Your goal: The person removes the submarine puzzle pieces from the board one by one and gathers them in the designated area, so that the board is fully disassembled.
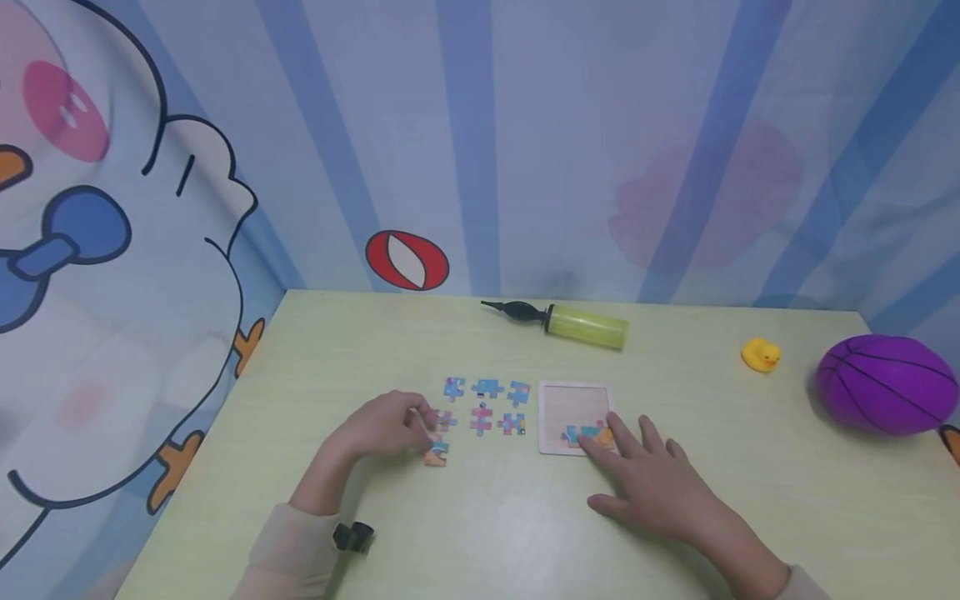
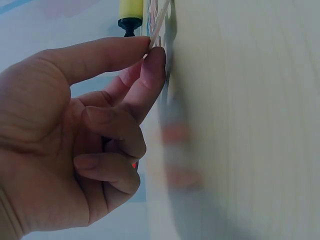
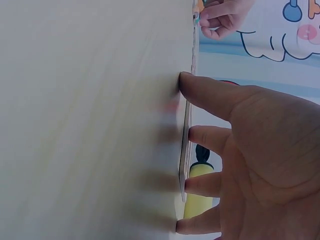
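Note:
Between thumb and fingertips my left hand [image 1: 386, 427] pinches a jigsaw piece [image 1: 437, 452] with blue and orange on it. In the left wrist view that piece [image 2: 159, 22] shows edge-on, tilted off the table. Right beside it lies a pink piece [image 1: 444, 420], partly behind the fingers. My right hand [image 1: 660, 492] lies spread with fingers straight, its fingertips touching the square puzzle frame [image 1: 576, 384]. Inside the frame's lower right, joined blue and orange pieces [image 1: 573, 435] are partly covered by those fingers. Several loose blue and pink pieces [image 1: 482, 419] lie between the hands.
Behind the pieces lies a yellow-green hand pump [image 1: 588, 327] with a black nozzle. A yellow rubber duck [image 1: 761, 355] and a purple ball [image 1: 887, 385] stand at the right. A printed curtain [image 1: 540, 150] hangs along the table's [image 1: 480, 525] back edge.

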Motion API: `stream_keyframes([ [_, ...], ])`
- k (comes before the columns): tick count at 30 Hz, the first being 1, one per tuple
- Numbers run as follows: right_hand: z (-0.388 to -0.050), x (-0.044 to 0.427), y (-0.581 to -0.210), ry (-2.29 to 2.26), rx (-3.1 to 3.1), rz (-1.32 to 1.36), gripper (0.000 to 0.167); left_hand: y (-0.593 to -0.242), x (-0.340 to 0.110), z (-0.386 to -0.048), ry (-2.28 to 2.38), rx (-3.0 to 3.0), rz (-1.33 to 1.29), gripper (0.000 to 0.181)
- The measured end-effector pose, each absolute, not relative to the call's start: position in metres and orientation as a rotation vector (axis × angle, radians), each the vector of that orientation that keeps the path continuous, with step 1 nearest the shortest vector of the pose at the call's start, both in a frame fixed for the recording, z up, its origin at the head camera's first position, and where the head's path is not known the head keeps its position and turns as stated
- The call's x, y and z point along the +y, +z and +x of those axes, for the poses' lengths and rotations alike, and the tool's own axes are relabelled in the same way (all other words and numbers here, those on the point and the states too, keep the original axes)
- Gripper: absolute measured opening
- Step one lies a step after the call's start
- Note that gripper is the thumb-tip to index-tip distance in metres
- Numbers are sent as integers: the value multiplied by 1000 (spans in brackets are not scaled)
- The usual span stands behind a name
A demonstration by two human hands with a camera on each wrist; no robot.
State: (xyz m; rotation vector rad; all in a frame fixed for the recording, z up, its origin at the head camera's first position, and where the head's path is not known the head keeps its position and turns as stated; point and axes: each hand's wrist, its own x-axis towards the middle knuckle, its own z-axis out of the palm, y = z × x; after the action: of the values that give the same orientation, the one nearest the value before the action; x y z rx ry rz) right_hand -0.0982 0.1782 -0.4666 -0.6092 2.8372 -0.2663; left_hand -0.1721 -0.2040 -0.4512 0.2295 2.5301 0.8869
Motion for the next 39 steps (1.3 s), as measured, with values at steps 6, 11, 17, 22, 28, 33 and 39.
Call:
stream_keyframes([
  [6, -98, 179, -466, -281, 2851, -621, 75, -452, -206, -173, 826, 2571, 208, 18],
  [11, -98, 179, -467, -279, 2855, -621, 75, -449, -200, -175, 825, 2600, 248, 17],
  [17, -99, 180, -468, -285, 2866, -613, 75, -447, -181, -178, 879, 2649, 360, 12],
  [22, -98, 180, -469, -298, 2889, -632, 77, -445, -160, -180, 902, 2647, 483, 11],
  [28, -99, 184, -470, -271, 2895, -640, 79, -445, -136, -183, 898, 2611, 562, 25],
  [33, -100, 190, -469, -257, 2890, -606, 82, -444, -116, -184, 884, 2604, 618, 30],
  [39, -102, 193, -468, -271, 2872, -589, 82, -447, -90, -188, 847, 2575, 691, 29],
])
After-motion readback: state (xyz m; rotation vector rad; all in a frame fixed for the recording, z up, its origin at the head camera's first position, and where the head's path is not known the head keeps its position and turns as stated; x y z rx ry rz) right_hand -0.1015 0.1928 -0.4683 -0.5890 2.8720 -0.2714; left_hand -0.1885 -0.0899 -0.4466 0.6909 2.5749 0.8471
